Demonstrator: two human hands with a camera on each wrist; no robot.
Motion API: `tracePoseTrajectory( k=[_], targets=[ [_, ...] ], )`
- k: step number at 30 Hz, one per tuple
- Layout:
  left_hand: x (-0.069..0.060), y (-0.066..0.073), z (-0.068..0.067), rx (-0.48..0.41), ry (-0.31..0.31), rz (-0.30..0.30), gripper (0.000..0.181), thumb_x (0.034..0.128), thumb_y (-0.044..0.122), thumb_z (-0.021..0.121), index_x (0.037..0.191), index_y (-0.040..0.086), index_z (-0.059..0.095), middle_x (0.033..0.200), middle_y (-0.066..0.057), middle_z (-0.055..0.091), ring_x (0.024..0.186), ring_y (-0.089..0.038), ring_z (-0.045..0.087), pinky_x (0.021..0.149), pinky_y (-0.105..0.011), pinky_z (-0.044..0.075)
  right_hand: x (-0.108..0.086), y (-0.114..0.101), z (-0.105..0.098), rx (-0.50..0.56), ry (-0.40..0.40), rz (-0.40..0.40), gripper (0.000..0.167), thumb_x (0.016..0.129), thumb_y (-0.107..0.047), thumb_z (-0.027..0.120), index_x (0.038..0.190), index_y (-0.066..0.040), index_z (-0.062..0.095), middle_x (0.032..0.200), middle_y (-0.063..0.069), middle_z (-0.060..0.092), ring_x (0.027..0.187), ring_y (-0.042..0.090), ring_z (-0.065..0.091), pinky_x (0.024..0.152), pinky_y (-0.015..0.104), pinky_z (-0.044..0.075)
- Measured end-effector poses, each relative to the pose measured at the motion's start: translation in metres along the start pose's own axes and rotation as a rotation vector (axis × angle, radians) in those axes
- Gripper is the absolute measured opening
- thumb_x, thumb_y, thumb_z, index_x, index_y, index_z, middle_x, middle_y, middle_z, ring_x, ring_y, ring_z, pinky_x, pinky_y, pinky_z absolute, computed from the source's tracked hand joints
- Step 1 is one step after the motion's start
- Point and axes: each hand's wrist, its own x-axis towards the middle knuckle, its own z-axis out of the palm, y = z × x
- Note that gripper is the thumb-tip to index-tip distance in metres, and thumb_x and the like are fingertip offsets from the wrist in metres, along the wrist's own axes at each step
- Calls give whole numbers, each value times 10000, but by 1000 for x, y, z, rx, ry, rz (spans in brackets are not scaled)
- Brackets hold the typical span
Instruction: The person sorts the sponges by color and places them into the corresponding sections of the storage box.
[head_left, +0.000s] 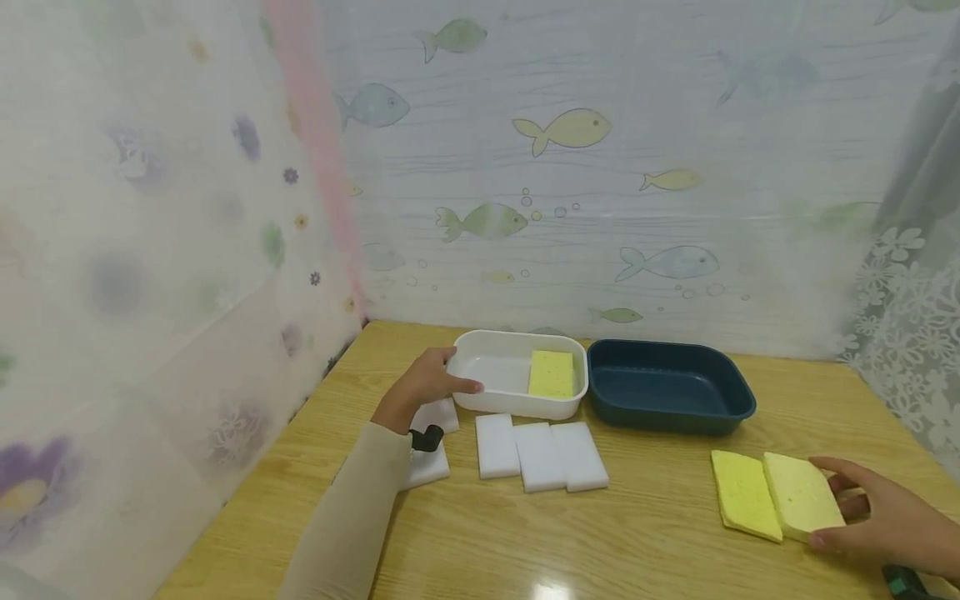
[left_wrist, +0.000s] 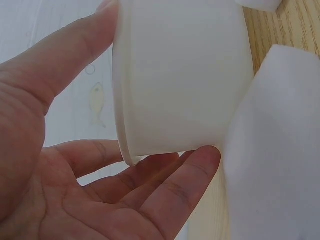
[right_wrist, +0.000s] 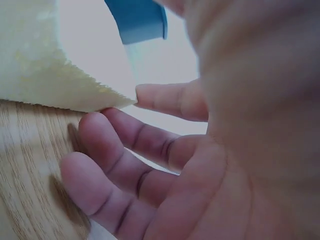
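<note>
A white rectangular tub (head_left: 517, 407) stands at the back with one yellow sponge (head_left: 552, 373) inside. My left hand (head_left: 427, 380) grips the tub's left end, thumb at the front rim; the left wrist view shows fingers against its wall (left_wrist: 185, 75). At the right, my right hand (head_left: 888, 517) holds a pale yellow sponge (head_left: 804, 496) by its right side, between thumb and index finger. Beside that one lies a brighter yellow sponge (head_left: 746, 496). In the right wrist view the held sponge's corner (right_wrist: 45, 65) meets the index fingertip, while other fingers are curled near the wooden surface.
A dark blue tub (head_left: 667, 421) stands right of the white one. Several white sponge blocks (head_left: 540, 456) lie in front of the white tub, and more white pieces (head_left: 429, 468) lie by my left forearm. A fish-patterned curtain (head_left: 570, 208) hangs behind the wooden table (head_left: 600, 550).
</note>
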Motion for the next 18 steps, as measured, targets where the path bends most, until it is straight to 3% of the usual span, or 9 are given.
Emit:
tracePoseTrajectory(
  k=[7, 12, 18],
  targets=[
    [3, -5, 2, 6, 10, -3, 1012, 766, 396, 932, 1564, 25, 431, 1471, -117, 579, 1240, -257, 578, 1076, -472, 473, 0, -3, 1, -29, 40, 24, 1089, 845, -387, 864, 1500, 196, 218, 1166, 215, 546, 930, 213, 617, 722, 362, 561],
    [4, -5, 3, 6, 19, 10, 1016, 767, 391, 932, 1564, 18, 426, 1472, -111, 579, 1241, -253, 579, 1077, -471, 473, 0, -4, -3, -20, 49, -9, 1035, 888, -363, 827, 1513, 181, 205, 1188, 212, 528, 905, 134, 602, 697, 297, 559],
    [1, -2, 0, 15, 23, -9, 1029, 769, 388, 932, 1572, 13, 409, 1507, -129, 552, 1279, -266, 563, 1097, -481, 463, 3, -20, -8, -60, 54, -32, 1029, 880, -369, 833, 1495, 194, 229, 1190, 237, 555, 939, 217, 612, 717, 341, 567]
  ],
)
